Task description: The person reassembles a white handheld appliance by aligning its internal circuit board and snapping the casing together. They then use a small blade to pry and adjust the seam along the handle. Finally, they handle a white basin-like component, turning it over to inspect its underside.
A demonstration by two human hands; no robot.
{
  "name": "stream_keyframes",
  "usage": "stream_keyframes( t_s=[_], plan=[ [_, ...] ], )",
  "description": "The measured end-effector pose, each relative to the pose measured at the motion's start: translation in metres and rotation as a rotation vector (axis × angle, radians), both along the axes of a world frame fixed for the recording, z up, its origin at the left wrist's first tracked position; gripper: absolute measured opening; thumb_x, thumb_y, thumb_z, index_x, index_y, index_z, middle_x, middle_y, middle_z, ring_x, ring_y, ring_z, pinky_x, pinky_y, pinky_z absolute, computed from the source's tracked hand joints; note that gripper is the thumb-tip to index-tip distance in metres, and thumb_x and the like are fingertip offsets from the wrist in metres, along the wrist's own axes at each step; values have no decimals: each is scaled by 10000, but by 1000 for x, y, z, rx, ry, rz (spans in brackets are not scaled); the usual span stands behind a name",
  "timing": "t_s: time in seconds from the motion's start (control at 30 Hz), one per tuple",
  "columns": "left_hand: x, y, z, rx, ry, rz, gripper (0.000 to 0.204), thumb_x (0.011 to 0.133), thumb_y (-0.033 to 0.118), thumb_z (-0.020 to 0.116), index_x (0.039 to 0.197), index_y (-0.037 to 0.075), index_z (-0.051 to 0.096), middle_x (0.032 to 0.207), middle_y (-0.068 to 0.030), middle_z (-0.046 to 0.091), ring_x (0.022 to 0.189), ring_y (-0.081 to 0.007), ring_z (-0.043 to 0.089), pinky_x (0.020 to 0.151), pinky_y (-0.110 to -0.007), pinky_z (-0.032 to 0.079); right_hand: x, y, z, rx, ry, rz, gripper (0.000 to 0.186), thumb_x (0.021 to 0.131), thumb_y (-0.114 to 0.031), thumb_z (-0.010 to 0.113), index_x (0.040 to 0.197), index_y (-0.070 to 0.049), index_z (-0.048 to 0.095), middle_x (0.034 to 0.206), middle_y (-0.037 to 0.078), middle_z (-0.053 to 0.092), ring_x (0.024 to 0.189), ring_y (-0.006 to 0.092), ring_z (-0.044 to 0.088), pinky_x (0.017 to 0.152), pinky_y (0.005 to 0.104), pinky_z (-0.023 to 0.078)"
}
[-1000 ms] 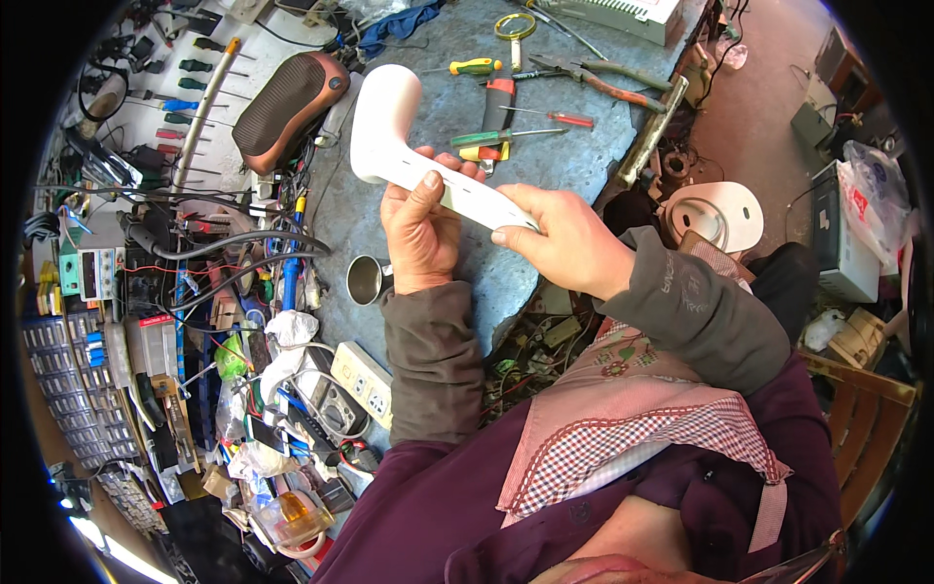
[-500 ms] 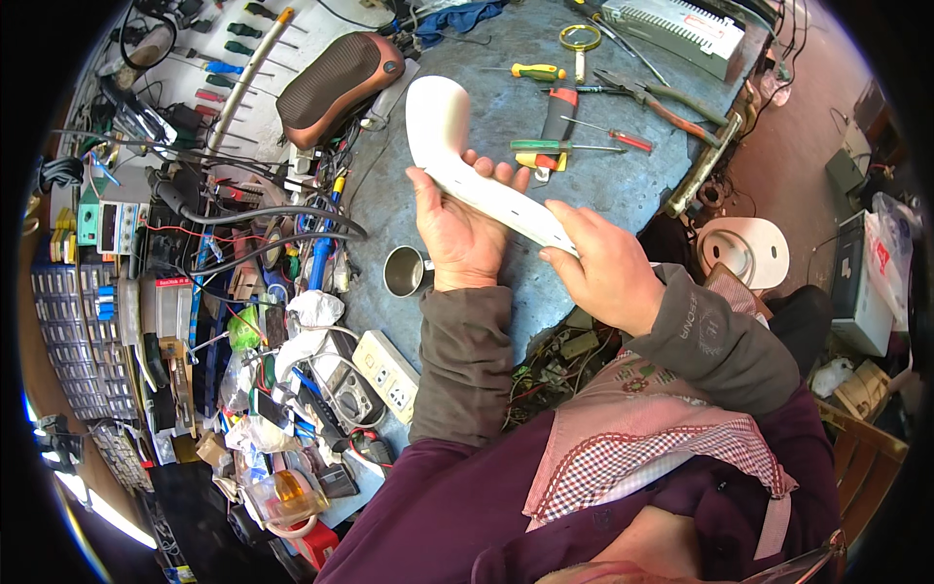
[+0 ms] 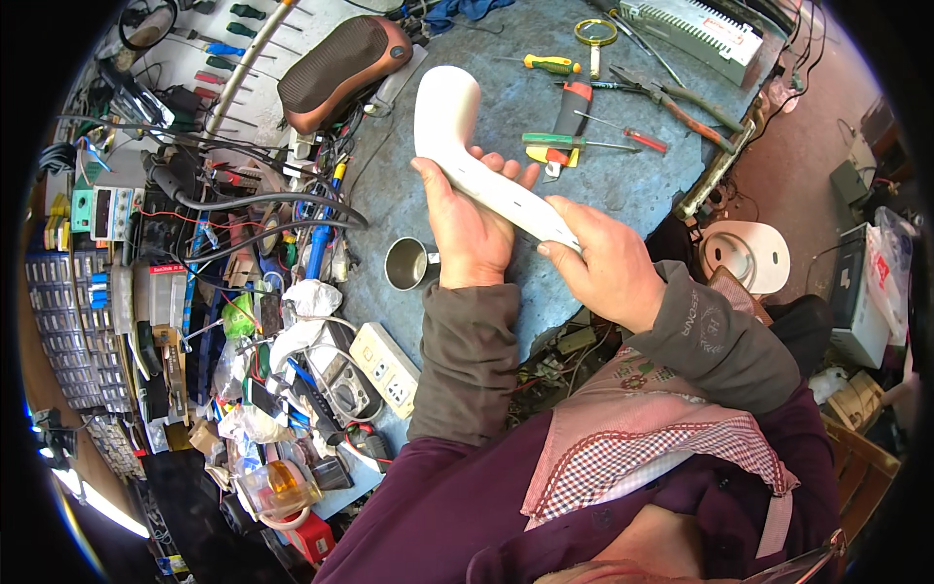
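Both my hands hold a white L-shaped plastic appliance body (image 3: 457, 127) above a grey-blue workbench (image 3: 632, 195). My left hand (image 3: 467, 229) grips its long handle from below, fingers wrapped round the middle. My right hand (image 3: 608, 263) pinches the handle's lower end. The thick rounded end of the white body points up and away from me. A small metal cup (image 3: 407, 263) stands on the bench just left of my left wrist.
Screwdrivers (image 3: 574, 141), pliers (image 3: 671, 97), a magnifying glass (image 3: 595, 34) and a brown cushioned device (image 3: 336, 70) lie on the bench. Cables, parts drawers (image 3: 68, 321), a white power strip (image 3: 387, 365) and clutter crowd the left. A white round base (image 3: 747, 255) sits at right.
The view has shifted so the hands and the white body sit lower and further right in the picture. Both hands keep their hold on the handle.
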State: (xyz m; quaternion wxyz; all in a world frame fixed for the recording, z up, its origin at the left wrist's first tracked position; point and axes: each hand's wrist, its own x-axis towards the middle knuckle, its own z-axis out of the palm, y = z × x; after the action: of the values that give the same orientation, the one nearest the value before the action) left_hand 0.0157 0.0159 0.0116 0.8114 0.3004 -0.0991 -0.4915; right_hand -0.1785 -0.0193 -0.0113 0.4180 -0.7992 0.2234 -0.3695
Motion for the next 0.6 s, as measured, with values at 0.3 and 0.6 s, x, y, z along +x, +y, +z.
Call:
stream_keyframes(
  t_s=[0.3,0.6],
  plan=[
    [-8,1,5,170,-368,-33,310,1051,218,699,1235,-21,630,1140,-239,762,1097,-430,760,992,-640,619,-4,-11,1,142,-36,69,440,1004,-248,726,1350,2,621,1056,264,741,993,477,716,825,532,558],
    [-2,0,1,171,-400,-31,295,1077,242,679,1227,-6,625,1158,-260,763,1072,-421,773,948,-610,643,-5,-18,0,200,-67,128,470,1025,-308,736,1332,35,644,1080,288,748,1004,469,737,837,510,570]
  ],
)
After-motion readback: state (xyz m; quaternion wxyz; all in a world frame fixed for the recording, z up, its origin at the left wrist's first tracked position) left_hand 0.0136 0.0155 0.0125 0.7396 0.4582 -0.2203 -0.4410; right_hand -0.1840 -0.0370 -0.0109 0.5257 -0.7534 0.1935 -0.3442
